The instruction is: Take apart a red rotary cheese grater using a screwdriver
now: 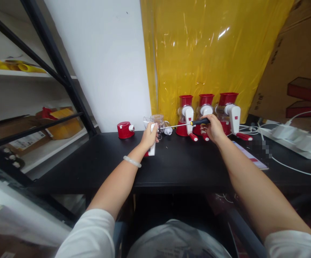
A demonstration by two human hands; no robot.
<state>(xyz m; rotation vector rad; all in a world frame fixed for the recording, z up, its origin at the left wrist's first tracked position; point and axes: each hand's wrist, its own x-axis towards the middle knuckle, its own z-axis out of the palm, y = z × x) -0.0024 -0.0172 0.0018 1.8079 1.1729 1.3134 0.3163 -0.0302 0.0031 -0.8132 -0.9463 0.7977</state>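
My left hand [148, 136] is closed around a white crank handle [152, 148] with a red grip, which hangs below the fingers. In my right hand [215, 129] is a screwdriver [200, 122] with a black and yellow handle. Its thin metal shaft points left, and the tip reaches the crank handle by my left fingers; the exact contact is too small to tell. Just behind my left hand stands a clear plastic housing [157, 118], partly hidden. A small white and clear part [167, 130] lies beside it. Further left sits a red base [125, 130] with a white knob.
Three red and white rotary graters, a left one [186, 113], a middle one [206, 107] and a right one [228, 107], stand along the back of the black table [182, 166]. A phone [250, 156], cables and a power strip [300, 141] lie right. Shelves [32, 73] rise left.
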